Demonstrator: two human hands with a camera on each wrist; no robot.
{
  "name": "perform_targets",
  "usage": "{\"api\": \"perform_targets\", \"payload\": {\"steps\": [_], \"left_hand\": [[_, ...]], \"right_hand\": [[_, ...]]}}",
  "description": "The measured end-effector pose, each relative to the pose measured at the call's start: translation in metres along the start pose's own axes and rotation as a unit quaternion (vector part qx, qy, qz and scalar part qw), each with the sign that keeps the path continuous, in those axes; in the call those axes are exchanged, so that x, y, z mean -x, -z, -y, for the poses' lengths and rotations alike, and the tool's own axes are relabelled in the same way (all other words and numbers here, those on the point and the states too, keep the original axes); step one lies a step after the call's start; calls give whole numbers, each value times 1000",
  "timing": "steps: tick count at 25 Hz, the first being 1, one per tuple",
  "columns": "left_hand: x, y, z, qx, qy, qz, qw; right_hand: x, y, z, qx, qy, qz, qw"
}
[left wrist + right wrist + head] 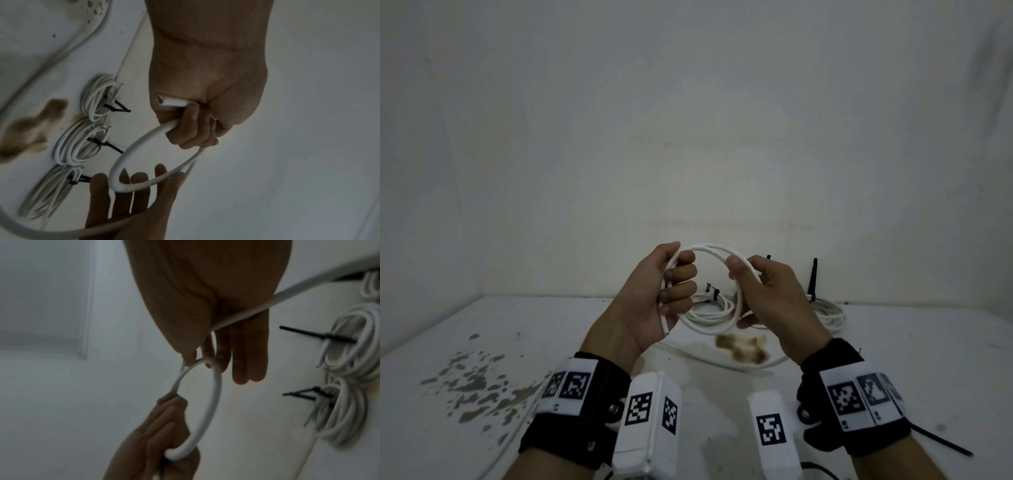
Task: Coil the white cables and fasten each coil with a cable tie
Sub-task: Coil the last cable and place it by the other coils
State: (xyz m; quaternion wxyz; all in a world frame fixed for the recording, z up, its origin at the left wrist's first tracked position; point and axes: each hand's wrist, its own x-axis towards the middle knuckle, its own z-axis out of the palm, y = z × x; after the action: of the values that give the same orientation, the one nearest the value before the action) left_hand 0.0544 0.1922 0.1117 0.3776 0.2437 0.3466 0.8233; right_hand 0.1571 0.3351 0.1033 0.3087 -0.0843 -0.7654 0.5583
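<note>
left hand (654, 301): raised above the tabletop (551, 342), fingers curled round the left side of the cable loop (709, 248); cut end of the cable pokes out below the palm.
right hand (770, 301): thumb and forefinger pinch the right side of the same loop; other fingers loosely extended behind it.
grip state: both clamped on the cable, neither apart.
cable: white, one or two turns formed, held upright in the air between the hands. Free length runs from the right hand down onto the tabletop toward the person.
tail (287, 293): crosses the right palm in the right wrist view, going off frame at upper right.
done coils (96, 99): three white coils lie in a row on the tabletop by the wall, beyond the hands, each cinched with a black tie (115, 108); tie ends stick out.
loose tie (941, 442): black, flat on the tabletop, just right of the right wrist.
stain (743, 349): brown patch on the tabletop below the hands, near the coils.
spots (476, 380): grey speckles on the tabletop, left of the left wrist.
wrists: black bands with printed markers, white camera boxes.
</note>
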Motion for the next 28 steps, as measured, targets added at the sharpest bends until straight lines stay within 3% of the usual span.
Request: {"api": "perform_targets", "payload": {"steps": [3,8,14,17,24,28], "left_hand": [[2,8,-8,50,-36,-5,998],[6,23,-19,86,-87,-17,992],[1,30,-13,66,-97,-35,992],[3,34,-17,84,-90,-5,992],[0,32,-13,52,-72,-15,996],[0,33,-14,135,-95,-3,986]], "right_hand": [[-1,12,-3,60,41,13,997],[-1,26,-24,120,-34,61,990],[-7,15,-15,214,69,-156,962],[-5,14,2,162,97,-202,961],[-9,16,12,-23,81,-239,967],[-9,16,10,-43,34,-152,987]]}}
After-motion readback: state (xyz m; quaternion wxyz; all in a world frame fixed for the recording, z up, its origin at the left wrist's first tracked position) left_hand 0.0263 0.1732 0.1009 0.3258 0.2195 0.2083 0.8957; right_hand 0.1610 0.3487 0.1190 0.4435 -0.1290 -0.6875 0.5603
